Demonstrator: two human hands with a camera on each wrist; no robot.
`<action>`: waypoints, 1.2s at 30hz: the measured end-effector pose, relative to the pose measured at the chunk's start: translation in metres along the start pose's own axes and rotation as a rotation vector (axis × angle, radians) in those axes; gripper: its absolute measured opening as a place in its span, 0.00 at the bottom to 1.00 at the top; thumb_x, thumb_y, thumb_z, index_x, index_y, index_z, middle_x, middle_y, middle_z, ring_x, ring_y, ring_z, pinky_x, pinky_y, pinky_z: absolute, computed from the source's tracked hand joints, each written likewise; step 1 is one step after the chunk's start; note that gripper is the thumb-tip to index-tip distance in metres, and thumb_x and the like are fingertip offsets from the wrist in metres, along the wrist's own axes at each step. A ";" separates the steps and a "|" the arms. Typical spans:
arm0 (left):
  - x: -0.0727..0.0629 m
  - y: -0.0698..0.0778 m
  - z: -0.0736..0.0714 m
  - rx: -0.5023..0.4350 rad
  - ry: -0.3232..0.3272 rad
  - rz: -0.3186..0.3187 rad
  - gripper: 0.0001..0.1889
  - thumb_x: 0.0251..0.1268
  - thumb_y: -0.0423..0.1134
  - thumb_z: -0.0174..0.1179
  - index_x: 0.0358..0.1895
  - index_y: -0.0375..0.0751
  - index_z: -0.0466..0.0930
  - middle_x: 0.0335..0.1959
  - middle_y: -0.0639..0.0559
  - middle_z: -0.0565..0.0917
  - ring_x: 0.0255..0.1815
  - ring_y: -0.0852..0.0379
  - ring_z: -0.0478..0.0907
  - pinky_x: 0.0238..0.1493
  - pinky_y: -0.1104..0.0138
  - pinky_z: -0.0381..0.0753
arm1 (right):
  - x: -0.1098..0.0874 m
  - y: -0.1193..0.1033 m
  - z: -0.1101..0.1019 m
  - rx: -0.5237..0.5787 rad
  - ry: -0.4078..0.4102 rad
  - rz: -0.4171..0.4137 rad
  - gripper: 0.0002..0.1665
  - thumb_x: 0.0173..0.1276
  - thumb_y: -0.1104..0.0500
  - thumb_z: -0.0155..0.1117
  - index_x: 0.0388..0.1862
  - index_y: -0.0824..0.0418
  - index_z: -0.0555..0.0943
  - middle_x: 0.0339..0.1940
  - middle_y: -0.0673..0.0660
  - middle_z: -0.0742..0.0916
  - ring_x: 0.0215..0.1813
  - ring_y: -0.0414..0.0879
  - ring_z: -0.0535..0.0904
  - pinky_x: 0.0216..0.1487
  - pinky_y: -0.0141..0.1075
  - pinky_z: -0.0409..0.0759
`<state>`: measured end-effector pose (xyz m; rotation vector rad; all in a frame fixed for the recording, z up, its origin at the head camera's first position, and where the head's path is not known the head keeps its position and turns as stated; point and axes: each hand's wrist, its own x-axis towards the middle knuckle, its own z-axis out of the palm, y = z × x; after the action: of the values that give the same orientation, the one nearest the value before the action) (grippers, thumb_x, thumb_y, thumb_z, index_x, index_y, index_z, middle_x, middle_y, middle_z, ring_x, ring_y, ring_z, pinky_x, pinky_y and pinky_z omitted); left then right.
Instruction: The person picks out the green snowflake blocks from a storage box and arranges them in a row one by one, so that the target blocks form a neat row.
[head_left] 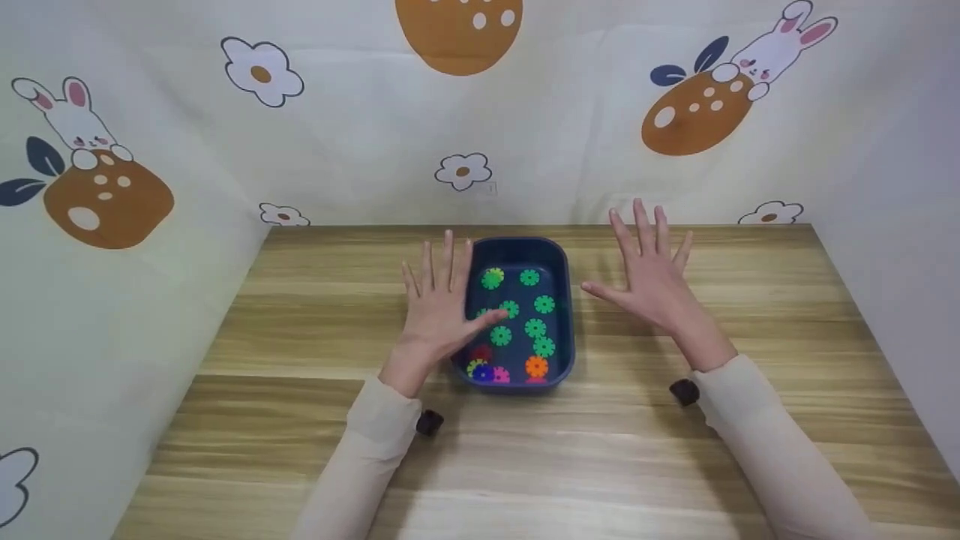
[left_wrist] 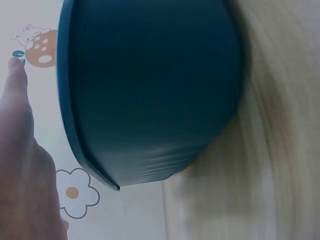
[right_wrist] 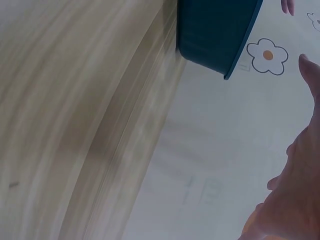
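A dark blue rectangular bin (head_left: 566,315) stands on the wooden table. Inside lie several small notched plastic discs, among them a green disc (head_left: 544,304), an orange disc (head_left: 536,366) and a dark blue disc (head_left: 484,373). My left hand (head_left: 436,311) is spread above the bin's left side, its thumb reaching over the discs and hiding some of them. To the right of the bin, apart from it, my right hand (head_left: 651,289) is held up with fingers spread. Both hands hold nothing. The left wrist view shows the bin's outer wall (left_wrist: 150,90) close by.
The wooden table (head_left: 630,465) runs back to a cloth-covered wall (head_left: 360,150) printed with rabbits, flowers and orange fruit shapes. Similar cloth stands at the left, and a pale wall (head_left: 900,225) at the right. A small dark device sits at each wrist.
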<state>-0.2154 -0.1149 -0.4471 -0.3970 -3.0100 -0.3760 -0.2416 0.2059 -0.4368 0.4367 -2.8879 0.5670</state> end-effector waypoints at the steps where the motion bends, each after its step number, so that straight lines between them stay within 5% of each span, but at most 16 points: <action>1: -0.001 0.000 0.000 -0.005 -0.003 0.001 0.62 0.54 0.79 0.52 0.82 0.54 0.28 0.83 0.50 0.26 0.83 0.38 0.24 0.76 0.34 0.25 | 0.000 -0.001 0.001 0.004 0.000 -0.003 0.64 0.60 0.26 0.62 0.83 0.46 0.40 0.84 0.60 0.38 0.82 0.66 0.29 0.68 0.78 0.27; 20: -0.025 -0.011 0.001 -0.094 -0.081 0.024 0.63 0.52 0.79 0.56 0.82 0.51 0.31 0.84 0.49 0.31 0.84 0.43 0.27 0.79 0.41 0.28 | 0.005 -0.032 0.017 0.055 -0.014 -0.055 0.64 0.60 0.28 0.64 0.83 0.49 0.44 0.85 0.59 0.43 0.83 0.61 0.34 0.74 0.72 0.30; 26: -0.033 -0.014 0.002 -0.146 -0.097 0.042 0.66 0.49 0.75 0.63 0.82 0.50 0.33 0.84 0.50 0.31 0.84 0.42 0.31 0.80 0.41 0.30 | 0.006 -0.039 0.021 0.075 -0.020 -0.076 0.63 0.60 0.31 0.67 0.83 0.50 0.45 0.85 0.59 0.45 0.84 0.60 0.37 0.76 0.70 0.33; 36: -0.042 -0.021 0.004 -0.252 -0.157 0.076 0.69 0.44 0.71 0.69 0.82 0.49 0.34 0.84 0.46 0.40 0.84 0.44 0.42 0.81 0.42 0.42 | 0.009 -0.054 0.027 0.136 -0.026 -0.139 0.63 0.60 0.31 0.67 0.83 0.50 0.45 0.84 0.58 0.50 0.84 0.55 0.45 0.81 0.59 0.48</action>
<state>-0.1811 -0.1438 -0.4604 -0.5830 -3.0929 -0.7558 -0.2361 0.1455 -0.4413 0.6625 -2.8247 0.7412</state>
